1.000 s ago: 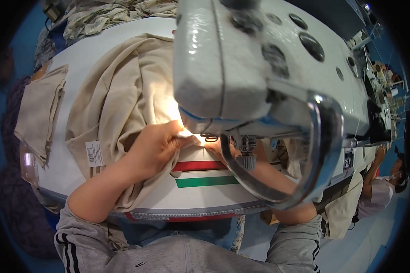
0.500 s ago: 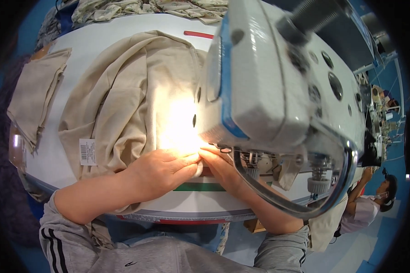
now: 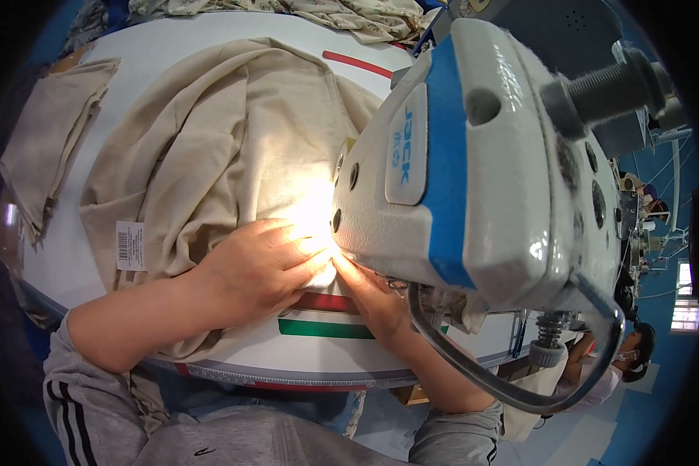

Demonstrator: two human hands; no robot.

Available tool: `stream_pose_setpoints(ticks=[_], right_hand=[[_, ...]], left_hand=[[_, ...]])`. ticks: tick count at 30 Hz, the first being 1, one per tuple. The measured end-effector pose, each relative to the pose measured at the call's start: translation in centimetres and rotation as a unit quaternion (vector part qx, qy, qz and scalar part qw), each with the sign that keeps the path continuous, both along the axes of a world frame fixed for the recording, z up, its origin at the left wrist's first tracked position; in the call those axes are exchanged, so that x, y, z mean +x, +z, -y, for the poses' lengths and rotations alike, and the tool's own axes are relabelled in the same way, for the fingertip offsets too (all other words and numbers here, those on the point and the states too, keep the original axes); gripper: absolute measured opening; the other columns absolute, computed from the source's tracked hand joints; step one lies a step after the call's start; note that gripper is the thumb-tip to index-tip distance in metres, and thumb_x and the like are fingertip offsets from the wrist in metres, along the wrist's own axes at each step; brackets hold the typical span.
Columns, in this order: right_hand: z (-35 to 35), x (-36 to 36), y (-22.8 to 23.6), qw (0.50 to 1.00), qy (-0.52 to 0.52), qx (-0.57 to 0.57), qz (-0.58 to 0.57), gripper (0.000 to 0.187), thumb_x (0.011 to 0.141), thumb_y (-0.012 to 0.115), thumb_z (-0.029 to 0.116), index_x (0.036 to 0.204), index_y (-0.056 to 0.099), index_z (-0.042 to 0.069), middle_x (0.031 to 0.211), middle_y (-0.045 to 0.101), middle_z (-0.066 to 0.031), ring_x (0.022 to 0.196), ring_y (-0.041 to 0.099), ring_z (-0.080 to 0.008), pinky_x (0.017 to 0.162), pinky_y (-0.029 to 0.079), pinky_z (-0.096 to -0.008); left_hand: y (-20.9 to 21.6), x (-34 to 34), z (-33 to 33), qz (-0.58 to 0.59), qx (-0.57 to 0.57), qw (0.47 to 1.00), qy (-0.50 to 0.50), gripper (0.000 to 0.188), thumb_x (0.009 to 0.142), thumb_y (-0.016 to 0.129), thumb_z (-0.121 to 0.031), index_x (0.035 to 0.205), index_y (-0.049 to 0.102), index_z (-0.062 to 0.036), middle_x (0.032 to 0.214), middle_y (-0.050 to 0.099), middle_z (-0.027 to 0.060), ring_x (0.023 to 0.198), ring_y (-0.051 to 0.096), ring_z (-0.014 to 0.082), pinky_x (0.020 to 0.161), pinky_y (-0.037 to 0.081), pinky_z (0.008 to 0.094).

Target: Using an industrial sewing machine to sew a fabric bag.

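While both hands press flat, left hand [image 3: 260,268], right hand [image 3: 373,291], open grip on beige fabric [image 3: 233,155] trailing away up-left

The left hand [image 3: 260,268] lay flat, palm down, fingers spread; the right hand [image 3: 369,291] pressed beside it, fingertips touching.

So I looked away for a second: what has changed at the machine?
The left hand slid right along the beige cloth toward the needle, now pressing flat beside the right hand. The cloth stayed under the sewing machine; nothing was let go.
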State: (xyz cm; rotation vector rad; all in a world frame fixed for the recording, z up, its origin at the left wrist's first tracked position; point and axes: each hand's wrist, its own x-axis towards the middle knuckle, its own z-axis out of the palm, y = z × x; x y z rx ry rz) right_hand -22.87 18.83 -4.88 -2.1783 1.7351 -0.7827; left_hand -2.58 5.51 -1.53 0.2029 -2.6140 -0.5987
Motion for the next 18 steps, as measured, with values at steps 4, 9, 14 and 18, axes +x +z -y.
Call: stream_pose_setpoints(ticks=[4, 9, 14, 18], right_hand=[[2.1, 0.4, 2.7, 0.996, 0.011, -0.048, -0.07, 0.043, 0.085, 0.071, 0.003, 0.127, 0.063, 0.007, 0.127, 0.062, -0.0153, 0.112, 0.063, -0.0299, 0.103, 0.047, -0.0381], [1.5, -0.5, 1.9, 0.994, -0.028, -0.049, -0.091, 0.043, 0.085, 0.071, 0.004, 0.127, 0.063, 0.007, 0.126, 0.062, -0.0152, 0.11, 0.063, -0.03, 0.102, 0.048, -0.0381], [1.2, -1.1, 1.7, 0.989, -0.06, -0.057, -0.12, 0.042, 0.085, 0.071, 0.004, 0.126, 0.063, 0.007, 0.125, 0.063, -0.015, 0.109, 0.063, -0.0302, 0.101, 0.048, -0.0381], [0.7, -2.0, 1.1, 0.984, -0.084, -0.062, -0.141, 0.042, 0.085, 0.071, 0.005, 0.126, 0.064, 0.007, 0.125, 0.063, -0.0149, 0.108, 0.064, -0.0303, 0.099, 0.049, -0.0381]], left_hand=[[0.8, 0.1, 0.3, 0.013, -0.01, 1.0, 0.007, 0.042, 0.069, 0.067, -0.008, 0.11, 0.062, -0.0006, 0.11, 0.061, 0.0104, 0.112, 0.057, 0.0273, 0.098, 0.047, 0.0384], [0.8, -0.6, 0.8, 0.007, -0.024, 1.0, 0.008, 0.035, 0.072, 0.066, -0.01, 0.106, 0.062, -0.0024, 0.112, 0.062, 0.0109, 0.113, 0.057, 0.0276, 0.101, 0.045, 0.0392], [1.1, -0.4, 0.8, 0.011, -0.029, 0.999, 0.012, 0.031, 0.075, 0.065, -0.011, 0.105, 0.062, -0.0039, 0.115, 0.062, 0.0114, 0.115, 0.056, 0.0276, 0.105, 0.043, 0.0399], [1.1, -0.2, 0.9, 0.035, -0.015, 0.999, 0.004, 0.031, 0.075, 0.066, -0.013, 0.106, 0.062, -0.0048, 0.117, 0.062, 0.0115, 0.117, 0.055, 0.0274, 0.106, 0.041, 0.0401]])
